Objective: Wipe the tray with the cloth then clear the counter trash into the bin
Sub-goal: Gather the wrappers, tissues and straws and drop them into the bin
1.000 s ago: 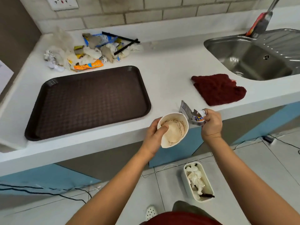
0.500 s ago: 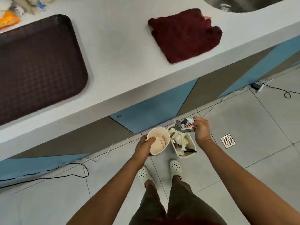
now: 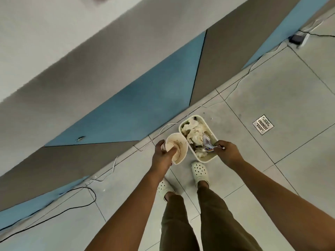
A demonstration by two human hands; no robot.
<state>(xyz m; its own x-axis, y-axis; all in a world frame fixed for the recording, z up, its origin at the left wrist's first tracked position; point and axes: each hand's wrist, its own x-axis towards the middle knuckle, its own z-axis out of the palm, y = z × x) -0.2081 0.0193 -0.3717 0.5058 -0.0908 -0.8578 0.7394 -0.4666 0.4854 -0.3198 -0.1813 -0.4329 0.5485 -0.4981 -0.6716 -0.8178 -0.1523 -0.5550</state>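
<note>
A grey tiled floor [image 3: 272,178] carries a square metal drain grate [image 3: 263,124] at the right. A white cable [image 3: 233,91] trails along the foot of the blue and grey cabinet panels [image 3: 145,105]; a black cable [image 3: 54,215] loops at the left. A plug adapter [image 3: 297,39] lies far right. White clogs [image 3: 199,171] and olive trousers [image 3: 217,223] show below.

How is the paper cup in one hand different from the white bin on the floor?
The paper cup is round, the bin oblong with rounded corners. The cup is held tilted in the left hand; the bin stands on the floor. The cup holds only brown stains; the bin is full of crumpled trash. Both are pale and open-topped.
</note>
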